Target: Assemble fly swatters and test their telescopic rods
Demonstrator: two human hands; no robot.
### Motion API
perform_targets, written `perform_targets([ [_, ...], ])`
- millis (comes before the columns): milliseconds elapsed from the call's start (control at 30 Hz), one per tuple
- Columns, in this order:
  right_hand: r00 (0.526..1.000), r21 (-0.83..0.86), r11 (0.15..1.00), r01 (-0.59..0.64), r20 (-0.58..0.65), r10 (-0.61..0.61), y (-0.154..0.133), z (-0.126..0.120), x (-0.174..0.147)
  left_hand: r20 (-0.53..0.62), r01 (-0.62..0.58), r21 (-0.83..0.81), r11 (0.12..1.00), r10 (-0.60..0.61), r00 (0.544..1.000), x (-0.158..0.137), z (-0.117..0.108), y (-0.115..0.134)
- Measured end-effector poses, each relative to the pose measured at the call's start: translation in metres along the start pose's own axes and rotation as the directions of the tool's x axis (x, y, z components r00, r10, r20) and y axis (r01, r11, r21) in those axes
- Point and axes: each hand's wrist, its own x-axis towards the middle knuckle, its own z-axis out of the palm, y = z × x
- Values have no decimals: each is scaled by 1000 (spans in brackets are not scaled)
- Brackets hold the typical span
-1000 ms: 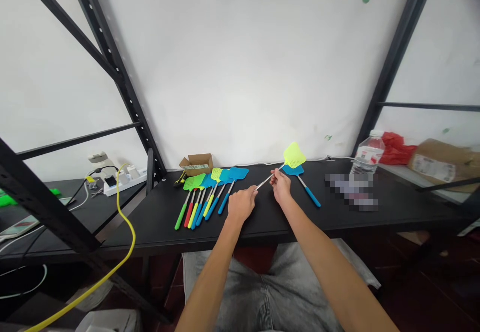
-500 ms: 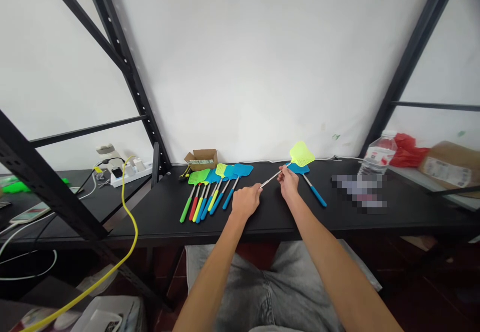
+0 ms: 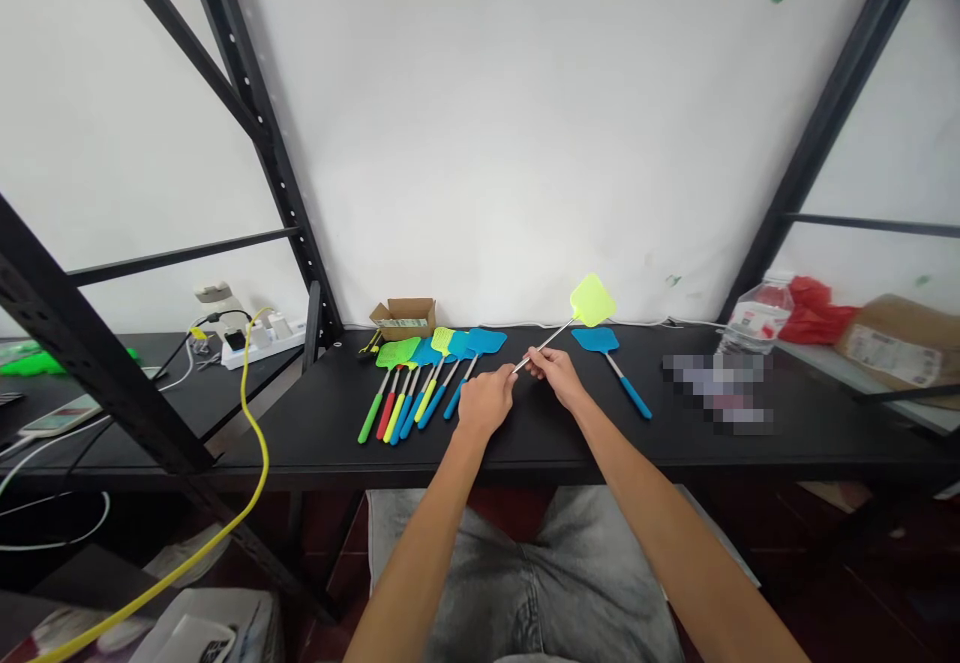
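Note:
A yellow-green fly swatter is held up at a slant over the table, its square head toward the upper right. My left hand is wrapped round its handle end, and the grip is hidden inside the fist. My right hand pinches the thin metal rod just ahead of the left. To the left lies a row of several fly swatters, among them a green one and a blue one nearest my left hand. A single blue fly swatter rests on the table right of my right hand.
A small open cardboard box stands behind the row on the black table. At right are a plastic bottle, a red bag and a brown package. A yellow cable hangs at left beside a black post.
My right hand has slid down the rod toward my left hand. The swatter's head has shifted slightly left and up, uncovering the blue swatter behind it.

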Motion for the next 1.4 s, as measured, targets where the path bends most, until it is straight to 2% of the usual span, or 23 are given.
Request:
perform_targets([
  [200,992,114,993,-18,-126,32,1,0,2,-11,-7,4,1000,7,1000,4,0,5],
  [533,958,107,994,33,-288,-1,0,4,4,-12,-8,37,999,8,1000,6,0,9],
  [867,851,260,962,87,-522,64,8,-5,12,8,-41,41,998,40,999,0,-6,4],
  [1233,827,266,958,103,-559,66,10,-21,19,-16,-15,46,999,16,1000,-5,-8,-13],
  [1300,840,261,961,96,-538,63,9,-21,17,-23,6,44,999,-5,1000,-5,-9,-15],
  [1400,892,240,968,69,-449,48,5,-18,12,-47,46,30,998,-45,998,-5,-11,-15],
])
